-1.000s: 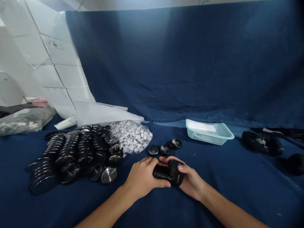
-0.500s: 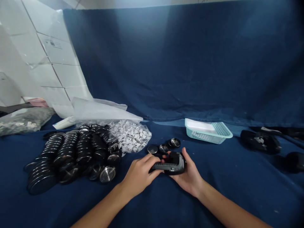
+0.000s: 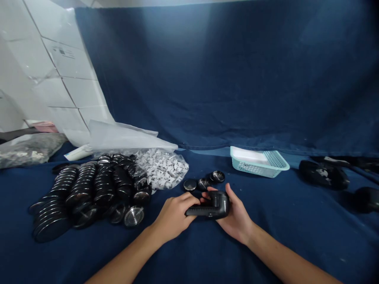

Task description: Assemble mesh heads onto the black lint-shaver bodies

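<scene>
Both my hands hold a small black L-shaped device just above the blue cloth. My left hand grips its long handle end with curled fingers. My right hand cups the thick round head end from the right, thumb on top. Just beyond the device lie three loose round black caps with metal mesh. To the left sit several rows of stacked round mesh caps, one lying face up.
A clear bag of small white pieces lies behind the caps. A light green plastic basket stands at the right back. Black devices lie at the far right. White boxes and a grey bag are at the left.
The device has been turned in my hands: its round head faced up before, and now its handle lies level with the head at the right. The view shifted slightly.
</scene>
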`<state>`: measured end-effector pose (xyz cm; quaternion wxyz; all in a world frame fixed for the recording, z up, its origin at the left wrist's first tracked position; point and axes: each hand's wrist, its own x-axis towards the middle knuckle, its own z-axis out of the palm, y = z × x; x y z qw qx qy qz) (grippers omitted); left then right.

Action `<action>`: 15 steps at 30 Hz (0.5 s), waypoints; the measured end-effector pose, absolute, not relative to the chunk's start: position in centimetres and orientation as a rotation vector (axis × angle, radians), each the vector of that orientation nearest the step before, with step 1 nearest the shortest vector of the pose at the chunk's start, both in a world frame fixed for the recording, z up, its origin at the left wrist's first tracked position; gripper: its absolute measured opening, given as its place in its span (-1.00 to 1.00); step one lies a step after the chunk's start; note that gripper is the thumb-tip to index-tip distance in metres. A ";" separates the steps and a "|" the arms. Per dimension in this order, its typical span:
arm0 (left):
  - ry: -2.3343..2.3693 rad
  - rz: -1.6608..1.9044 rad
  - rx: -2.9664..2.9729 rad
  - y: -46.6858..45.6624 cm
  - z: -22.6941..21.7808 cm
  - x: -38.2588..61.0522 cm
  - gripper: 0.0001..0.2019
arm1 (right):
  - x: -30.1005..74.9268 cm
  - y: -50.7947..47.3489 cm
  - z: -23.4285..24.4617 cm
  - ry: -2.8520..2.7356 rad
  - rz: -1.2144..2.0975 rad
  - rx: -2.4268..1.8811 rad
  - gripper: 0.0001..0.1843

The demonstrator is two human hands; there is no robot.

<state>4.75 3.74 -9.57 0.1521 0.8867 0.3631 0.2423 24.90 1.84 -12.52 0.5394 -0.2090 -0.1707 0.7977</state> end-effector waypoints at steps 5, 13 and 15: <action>1.064 0.660 2.543 3.8 -9.5 4.7 -0.81 | 24.9 1.9 -12.2 -0.381 1.922 -0.474 -0.42; 1.075 0.461 2.531 3.1 -8.4 4.8 -0.64 | 24.8 1.6 -12.0 -0.412 1.814 -0.561 -0.54; 1.072 0.394 2.529 3.1 -8.3 4.8 -0.52 | 24.7 1.3 -12.1 -0.468 1.684 -0.645 -0.60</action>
